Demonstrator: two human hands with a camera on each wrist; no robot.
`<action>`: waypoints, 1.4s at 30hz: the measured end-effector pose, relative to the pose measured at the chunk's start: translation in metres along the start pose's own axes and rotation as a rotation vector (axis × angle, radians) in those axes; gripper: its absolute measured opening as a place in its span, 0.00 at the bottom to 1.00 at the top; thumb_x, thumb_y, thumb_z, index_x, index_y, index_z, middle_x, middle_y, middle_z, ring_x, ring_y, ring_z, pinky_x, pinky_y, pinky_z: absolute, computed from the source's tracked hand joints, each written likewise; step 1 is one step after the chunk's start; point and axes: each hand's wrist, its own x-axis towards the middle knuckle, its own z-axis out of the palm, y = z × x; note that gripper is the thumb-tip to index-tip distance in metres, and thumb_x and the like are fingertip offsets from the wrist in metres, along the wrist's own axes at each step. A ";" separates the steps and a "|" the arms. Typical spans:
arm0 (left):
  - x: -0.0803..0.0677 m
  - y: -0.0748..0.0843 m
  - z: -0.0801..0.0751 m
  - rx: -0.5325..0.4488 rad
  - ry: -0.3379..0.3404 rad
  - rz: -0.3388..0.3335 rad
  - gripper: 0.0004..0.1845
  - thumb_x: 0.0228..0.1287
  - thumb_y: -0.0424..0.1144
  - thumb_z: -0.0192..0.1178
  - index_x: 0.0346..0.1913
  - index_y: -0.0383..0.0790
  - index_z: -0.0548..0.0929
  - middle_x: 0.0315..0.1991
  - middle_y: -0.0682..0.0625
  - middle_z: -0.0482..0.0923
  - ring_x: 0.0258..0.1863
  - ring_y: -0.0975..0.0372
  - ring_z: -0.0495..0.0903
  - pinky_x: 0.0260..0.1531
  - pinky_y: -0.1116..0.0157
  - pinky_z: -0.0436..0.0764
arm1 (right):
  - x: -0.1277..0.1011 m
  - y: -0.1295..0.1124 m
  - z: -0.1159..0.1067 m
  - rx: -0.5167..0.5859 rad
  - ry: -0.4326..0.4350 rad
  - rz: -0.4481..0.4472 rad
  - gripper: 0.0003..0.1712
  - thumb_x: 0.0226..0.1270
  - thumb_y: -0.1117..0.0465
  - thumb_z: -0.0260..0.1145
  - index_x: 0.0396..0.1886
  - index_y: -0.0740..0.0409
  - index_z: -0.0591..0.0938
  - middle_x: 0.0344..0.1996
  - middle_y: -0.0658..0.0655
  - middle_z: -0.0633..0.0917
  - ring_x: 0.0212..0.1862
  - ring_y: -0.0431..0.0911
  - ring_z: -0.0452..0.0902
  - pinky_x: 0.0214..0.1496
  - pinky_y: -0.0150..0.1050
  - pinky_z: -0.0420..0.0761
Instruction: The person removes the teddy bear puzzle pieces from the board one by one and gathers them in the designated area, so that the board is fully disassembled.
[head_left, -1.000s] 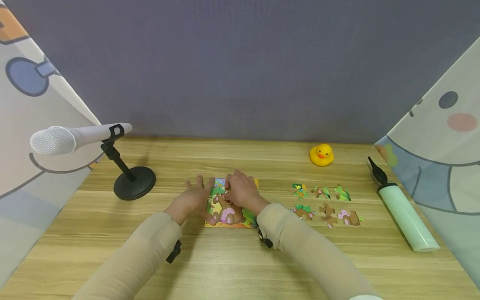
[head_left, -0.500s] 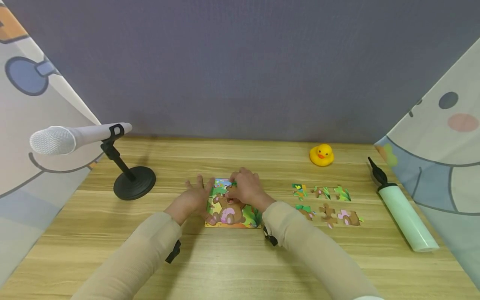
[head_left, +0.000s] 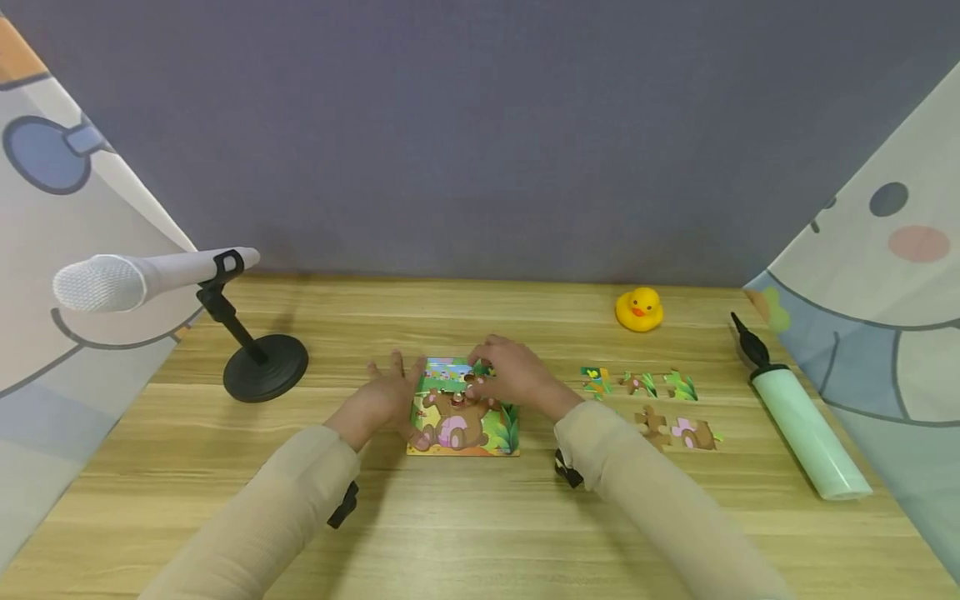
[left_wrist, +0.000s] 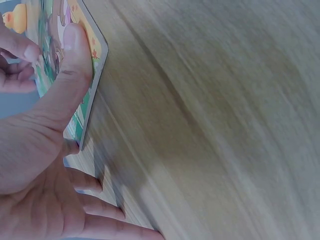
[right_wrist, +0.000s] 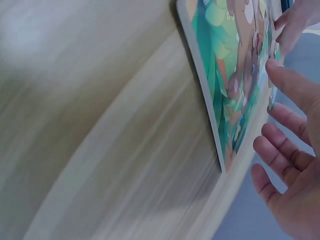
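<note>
A bear jigsaw puzzle (head_left: 453,421) lies flat on the table, its board edge visible in both wrist views. My left hand (head_left: 380,406) is at its left side with fingers spread on the table; the thumb (left_wrist: 77,55) rests on the puzzle's corner. Over the upper right of the puzzle, my right hand (head_left: 517,375) pinches a small puzzle piece (right_wrist: 271,92) between thumb and index finger; it shows nearly edge-on in the right wrist view. Several loose pieces lie to the right, among them a green leafy piece (head_left: 681,386) and a pink-and-brown piece (head_left: 696,433).
A white microphone (head_left: 172,271) on a black stand (head_left: 266,367) is at the left. Toward the back right sits a yellow rubber duck (head_left: 639,309). A pale green hand pump (head_left: 810,433) lies at the right edge. A grey partition (head_left: 480,142) closes off the back.
My right hand has shifted right across the puzzle with the piece, uncovering more of the picture. The right sleeve now hides one loose piece. The left hand stays in place.
</note>
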 end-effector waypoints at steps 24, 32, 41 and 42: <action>-0.005 0.001 -0.001 -0.013 -0.009 -0.003 0.71 0.40 0.54 0.78 0.82 0.38 0.42 0.76 0.20 0.34 0.69 0.18 0.43 0.48 0.34 0.79 | -0.072 0.039 -0.039 0.069 0.082 -0.010 0.27 0.61 0.49 0.77 0.58 0.53 0.86 0.48 0.54 0.82 0.50 0.52 0.81 0.50 0.50 0.82; -0.002 0.001 0.000 -0.004 -0.008 0.001 0.72 0.39 0.56 0.79 0.82 0.39 0.43 0.76 0.20 0.35 0.69 0.18 0.43 0.48 0.36 0.81 | -0.114 0.060 -0.046 0.103 0.137 0.025 0.23 0.62 0.49 0.77 0.56 0.50 0.87 0.44 0.51 0.82 0.46 0.51 0.79 0.42 0.44 0.80; -0.004 0.002 -0.002 -0.018 -0.011 0.000 0.72 0.40 0.55 0.79 0.82 0.39 0.43 0.76 0.20 0.35 0.69 0.18 0.43 0.48 0.36 0.81 | -0.158 0.083 -0.041 0.061 0.168 0.004 0.20 0.58 0.52 0.80 0.50 0.50 0.88 0.40 0.49 0.83 0.43 0.52 0.82 0.43 0.49 0.83; -0.004 0.001 -0.002 -0.019 -0.009 0.003 0.71 0.40 0.55 0.79 0.82 0.39 0.43 0.76 0.20 0.35 0.69 0.18 0.43 0.48 0.36 0.81 | -0.163 0.085 -0.039 0.058 0.165 0.012 0.20 0.58 0.51 0.80 0.49 0.49 0.88 0.41 0.49 0.83 0.42 0.50 0.82 0.42 0.47 0.83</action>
